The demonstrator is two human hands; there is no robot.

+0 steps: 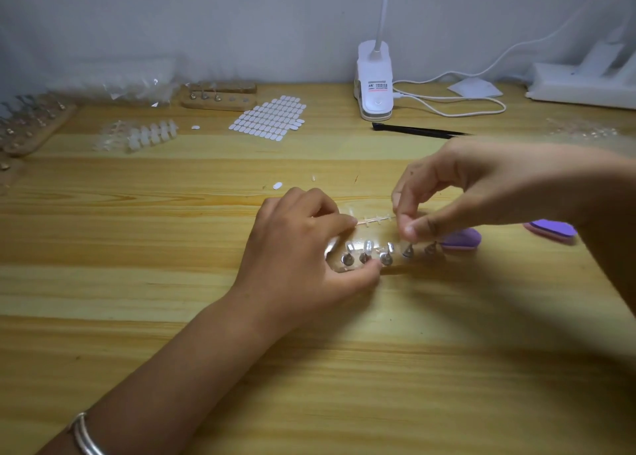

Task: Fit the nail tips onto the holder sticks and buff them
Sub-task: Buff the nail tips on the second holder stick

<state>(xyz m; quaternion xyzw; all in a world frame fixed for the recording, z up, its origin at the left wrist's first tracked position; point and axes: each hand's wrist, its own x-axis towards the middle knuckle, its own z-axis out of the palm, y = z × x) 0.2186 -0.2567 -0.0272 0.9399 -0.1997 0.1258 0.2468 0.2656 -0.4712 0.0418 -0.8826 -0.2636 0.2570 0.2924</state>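
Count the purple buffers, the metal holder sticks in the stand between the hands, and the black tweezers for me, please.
Purple buffers: 2
Holder sticks: 5
Black tweezers: 1
Total: 8

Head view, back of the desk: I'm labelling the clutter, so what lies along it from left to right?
Clear plastic bag → wooden holder block → sheet of white oval tabs → white lamp base → white power strip.
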